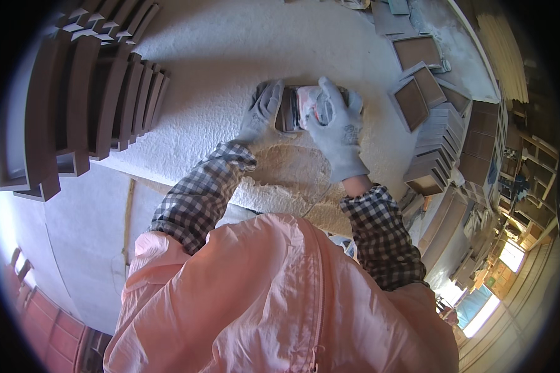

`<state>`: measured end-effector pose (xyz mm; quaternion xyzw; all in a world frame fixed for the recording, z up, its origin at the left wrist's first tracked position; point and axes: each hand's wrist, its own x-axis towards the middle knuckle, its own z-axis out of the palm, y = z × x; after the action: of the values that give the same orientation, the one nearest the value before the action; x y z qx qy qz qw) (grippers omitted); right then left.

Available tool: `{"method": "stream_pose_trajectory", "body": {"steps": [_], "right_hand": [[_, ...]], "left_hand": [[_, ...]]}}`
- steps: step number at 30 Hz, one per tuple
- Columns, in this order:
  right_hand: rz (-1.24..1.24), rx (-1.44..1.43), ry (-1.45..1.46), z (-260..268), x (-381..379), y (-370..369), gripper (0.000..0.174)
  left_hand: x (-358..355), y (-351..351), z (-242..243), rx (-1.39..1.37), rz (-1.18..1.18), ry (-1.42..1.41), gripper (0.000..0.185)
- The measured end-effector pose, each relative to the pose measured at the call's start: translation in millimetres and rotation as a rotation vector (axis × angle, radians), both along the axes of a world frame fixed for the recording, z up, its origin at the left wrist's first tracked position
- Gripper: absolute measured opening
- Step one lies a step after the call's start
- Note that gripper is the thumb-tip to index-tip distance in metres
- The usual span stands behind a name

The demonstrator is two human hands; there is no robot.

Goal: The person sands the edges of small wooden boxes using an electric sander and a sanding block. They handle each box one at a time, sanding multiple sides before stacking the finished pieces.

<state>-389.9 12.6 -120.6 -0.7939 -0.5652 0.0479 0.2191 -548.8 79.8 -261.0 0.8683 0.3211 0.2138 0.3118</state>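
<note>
My left hand (263, 109), in a dusty grey glove, holds the left end of a small brown box-like piece (287, 112). My gloved right hand (338, 123) is wrapped around a dust-coated red-and-black power tool (309, 105), which looks like a palm sander. The tool rests over the piece, so its underside and much of the piece are hidden. Both hands are above a work surface (214, 107) with a thick, textured coat of pale dust. Nearer my body is a worn brown patch (287, 163); a thin cord (322, 193) runs beside it.
Stacked brown trays or drawer-like boxes (74, 102) stand at the left. More shallow framed trays (410, 102) lie at the right, beside a leaning row of similar pieces (436, 144). Pale strips (501, 56) stand at the far right. A pale panel (88, 224) is at the lower left.
</note>
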Motion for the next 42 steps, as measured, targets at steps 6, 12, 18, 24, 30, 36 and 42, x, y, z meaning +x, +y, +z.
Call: {"method": "stream_pose_trajectory", "body": {"steps": [6,12,18,24,30,36,42], "right_hand": [[-0.022,0.017,0.017,-5,20,8,0.073],[-0.047,0.044,0.011,-3,13,-16,0.072],[0.004,0.210,0.076,-17,34,9,0.072],[-0.109,0.596,0.453,55,34,-65,0.077],[-0.415,0.605,0.457,65,52,-151,0.074],[-0.472,0.493,0.678,28,40,-197,0.072],[-0.259,0.260,0.421,13,33,-168,0.065]], "left_hand": [[-1,-1,11,-0.022,-0.001,0.030,0.138],[-1,3,10,-0.037,-0.038,0.103,0.135],[0,2,15,-0.017,-0.065,0.093,0.124],[0,36,46,-0.222,-0.086,0.178,0.098],[46,56,53,-0.574,0.070,-0.246,0.056],[36,52,39,-0.938,0.010,-0.214,0.056],[-9,0,33,-0.223,0.183,0.271,0.091]]}}
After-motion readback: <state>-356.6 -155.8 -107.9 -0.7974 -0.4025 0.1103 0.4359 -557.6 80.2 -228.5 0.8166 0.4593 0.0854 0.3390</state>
